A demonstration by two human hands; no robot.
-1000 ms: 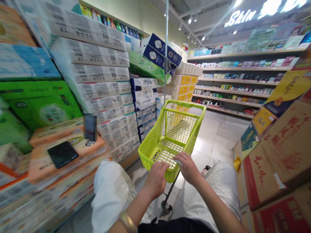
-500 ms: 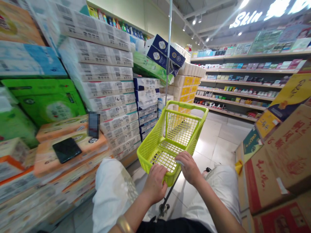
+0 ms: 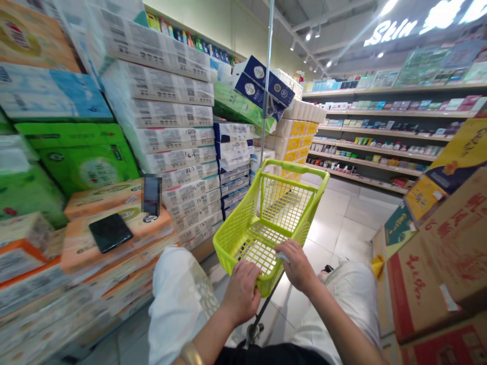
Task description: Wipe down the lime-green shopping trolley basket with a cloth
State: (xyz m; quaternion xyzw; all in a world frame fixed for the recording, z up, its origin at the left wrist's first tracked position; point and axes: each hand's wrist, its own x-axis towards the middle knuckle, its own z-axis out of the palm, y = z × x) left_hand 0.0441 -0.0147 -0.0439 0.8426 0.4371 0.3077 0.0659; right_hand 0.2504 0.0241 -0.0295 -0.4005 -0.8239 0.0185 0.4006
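A lime-green plastic shopping cart [image 3: 243, 223] with an empty mesh basket stands in front of me in a store aisle. My left hand [image 3: 242, 291] is closed on the near rim of the basket. My right hand [image 3: 296, 263] grips the same rim a little to the right, with a small white thing partly showing under its fingers. A thin metal pole [image 3: 266, 81] rises from the cart. My knees in white trousers [image 3: 178, 304] flank the cart's lower frame and wheel [image 3: 251, 332].
Stacked tissue and paper packs [image 3: 160, 132] fill the left side, with a black phone [image 3: 110, 232] lying on an orange pack. Cardboard boxes [image 3: 437, 253] are piled at the right. Shelves of small goods [image 3: 380, 137] line the far wall beyond the tiled floor [image 3: 342, 223].
The view has drifted slightly, so the stacks on the left sit a bit further right. Both hands stay on the cart's rim, and the cart sits slightly nearer.
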